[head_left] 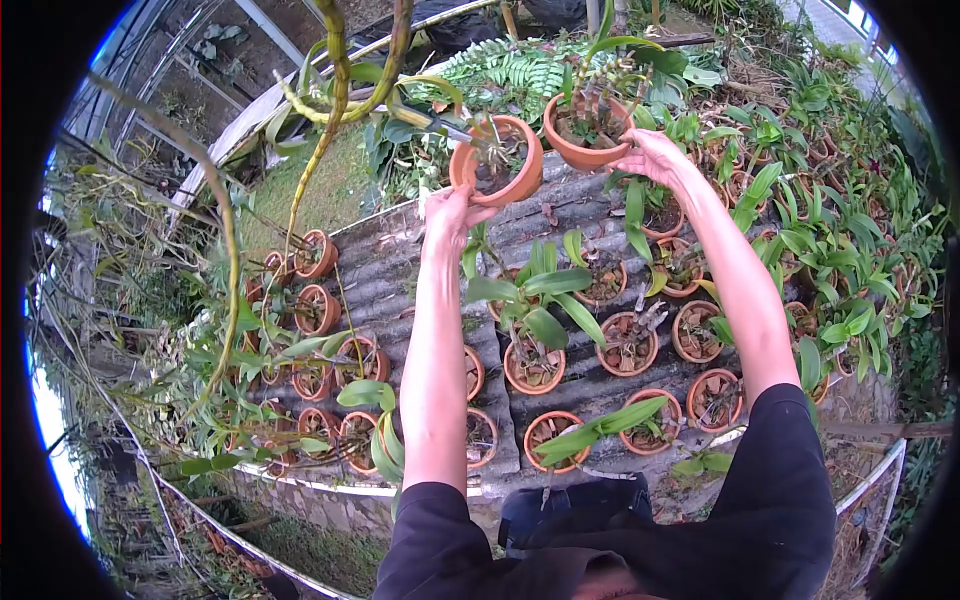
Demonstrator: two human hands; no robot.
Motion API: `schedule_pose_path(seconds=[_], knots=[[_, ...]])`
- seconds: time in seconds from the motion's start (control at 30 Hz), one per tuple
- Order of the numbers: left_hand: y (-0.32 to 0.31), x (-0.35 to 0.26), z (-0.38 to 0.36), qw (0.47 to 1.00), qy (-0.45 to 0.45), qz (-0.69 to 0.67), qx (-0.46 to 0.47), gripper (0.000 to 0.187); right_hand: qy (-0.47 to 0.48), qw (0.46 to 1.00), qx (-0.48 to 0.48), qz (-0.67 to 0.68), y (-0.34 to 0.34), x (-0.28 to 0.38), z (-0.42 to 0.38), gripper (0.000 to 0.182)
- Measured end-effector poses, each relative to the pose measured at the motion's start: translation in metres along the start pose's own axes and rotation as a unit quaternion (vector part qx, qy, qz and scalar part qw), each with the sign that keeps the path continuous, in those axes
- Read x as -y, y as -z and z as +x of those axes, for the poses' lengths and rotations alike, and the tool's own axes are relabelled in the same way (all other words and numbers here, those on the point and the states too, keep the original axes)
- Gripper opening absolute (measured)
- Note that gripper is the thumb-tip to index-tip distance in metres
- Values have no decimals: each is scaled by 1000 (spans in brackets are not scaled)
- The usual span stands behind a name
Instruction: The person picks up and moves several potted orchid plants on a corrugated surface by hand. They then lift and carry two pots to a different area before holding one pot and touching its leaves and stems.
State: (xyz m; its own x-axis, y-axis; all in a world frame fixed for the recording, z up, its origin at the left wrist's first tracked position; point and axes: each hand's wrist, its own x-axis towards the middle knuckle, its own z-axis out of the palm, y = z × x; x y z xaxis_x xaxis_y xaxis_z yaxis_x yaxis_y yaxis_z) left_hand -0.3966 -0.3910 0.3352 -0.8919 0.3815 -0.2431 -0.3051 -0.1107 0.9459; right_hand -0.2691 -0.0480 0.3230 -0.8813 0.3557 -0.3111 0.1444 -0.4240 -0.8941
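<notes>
Both arms reach forward over the bench, each hand gripping a clay pot. My left hand point(455, 213) is closed on the near rim of a terracotta pot point(522, 180), which tilts and holds a plant with long bare canes. To its right, my right hand point(652, 158) grips the side of a second terracotta pot point(585, 157); a clump of stubby stems and a few leaves grows from it. The two pots are close together at the far edge of the bench. Part of each hand's fingers is hidden by the pots.
Several potted plants stand in rows on the corrugated grey sheet point(400, 270), including a leafy one point(535, 365) in the middle. Long yellowish canes point(335, 110) hang across the left. Dense foliage point(830, 240) crowds the right side. Ferns point(520, 75) grow beyond the bench.
</notes>
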Motion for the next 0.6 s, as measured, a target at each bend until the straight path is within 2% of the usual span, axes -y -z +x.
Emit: schedule_pose_path(seconds=[0.17,0.27,0.33,0.37,0.6], knots=[[-10,7,-35,996,60,12,66,36,19,999,-46,12,2,23,-52,23],[-23,-3,-75,993,65,24,99,37,42,995,-94,11,3,36,-91,29],[-31,-6,-104,990,51,12,133,38,65,996,-62,19,26,40,-111,34],[-36,-11,-115,988,74,19,135,39,61,995,-67,33,25,45,-133,33],[-55,-23,-210,978,62,-14,200,40,67,991,-112,14,39,47,-267,30]])
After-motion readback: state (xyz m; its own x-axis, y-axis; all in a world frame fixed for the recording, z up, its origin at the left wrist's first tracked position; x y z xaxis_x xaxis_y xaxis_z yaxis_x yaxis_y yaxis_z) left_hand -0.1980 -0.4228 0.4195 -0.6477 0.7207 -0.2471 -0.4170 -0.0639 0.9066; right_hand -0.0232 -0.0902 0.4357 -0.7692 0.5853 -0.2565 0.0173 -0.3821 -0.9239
